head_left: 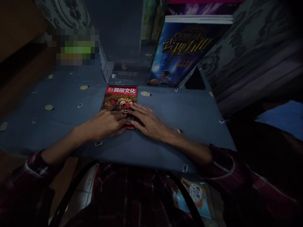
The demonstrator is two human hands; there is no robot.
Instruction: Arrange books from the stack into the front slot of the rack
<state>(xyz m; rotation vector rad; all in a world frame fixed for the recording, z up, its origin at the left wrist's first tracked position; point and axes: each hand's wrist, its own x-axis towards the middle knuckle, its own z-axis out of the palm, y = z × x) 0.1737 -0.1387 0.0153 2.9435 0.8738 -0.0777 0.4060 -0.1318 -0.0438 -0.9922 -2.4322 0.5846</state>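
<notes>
A small book (120, 97) with a red title band and a colourful mask on its cover lies closed on the blue tablecloth. Across its lower left part rests my left hand (106, 123), fingers stretched toward the right and lying on the cover. My right hand (148, 121) comes in from the other side, its fingers spread with their tips on the cover's right part. Both hands look open, pressing lightly on the book rather than gripping it. Their fingers hide much of the cover's lower half.
Behind the book stands a clear bookend (107, 71). To its right, a blue book (182, 50) stands upright, with a dark flat object (195, 78) beside it. A pixelated patch covers the back left. Below the table's front edge lies a snack packet (195, 195).
</notes>
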